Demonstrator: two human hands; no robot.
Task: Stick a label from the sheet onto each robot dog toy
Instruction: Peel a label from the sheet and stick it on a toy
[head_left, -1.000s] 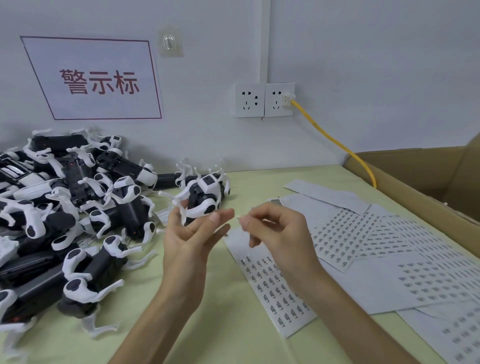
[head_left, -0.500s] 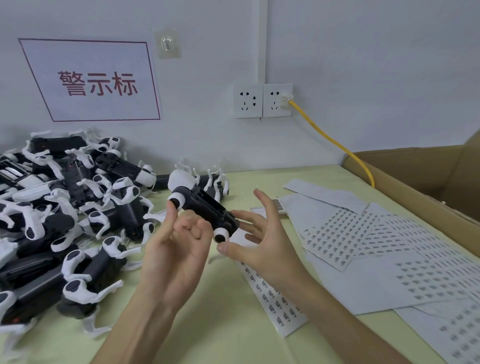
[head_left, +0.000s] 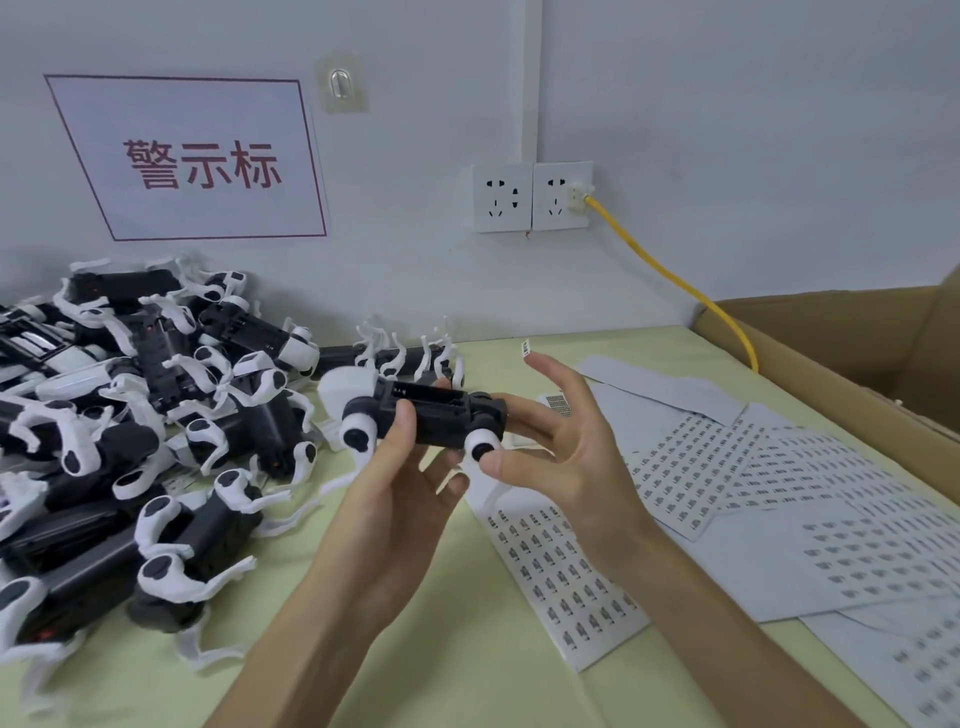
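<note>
A black and white robot dog toy (head_left: 441, 415) is held belly up above the table. My left hand (head_left: 395, 499) grips it from below, thumb curled over its black body. My right hand (head_left: 576, 452) is at the toy's right end with fingers spread and straight, its thumb touching the white hip joint. A small label (head_left: 525, 347) sticks to the tip of its raised index finger. Below the hands lies a long label sheet (head_left: 561, 571) on the table.
A large pile of robot dog toys (head_left: 130, 415) fills the left of the pale green table (head_left: 415, 665). More label sheets (head_left: 779, 467) overlap on the right. A cardboard box (head_left: 831, 332) stands at the far right, with a yellow cable (head_left: 675, 280) running to wall sockets.
The toy came up off the table in my left hand and has turned level, belly up. My right hand, label on its fingertip, moved in to the toy's right end.
</note>
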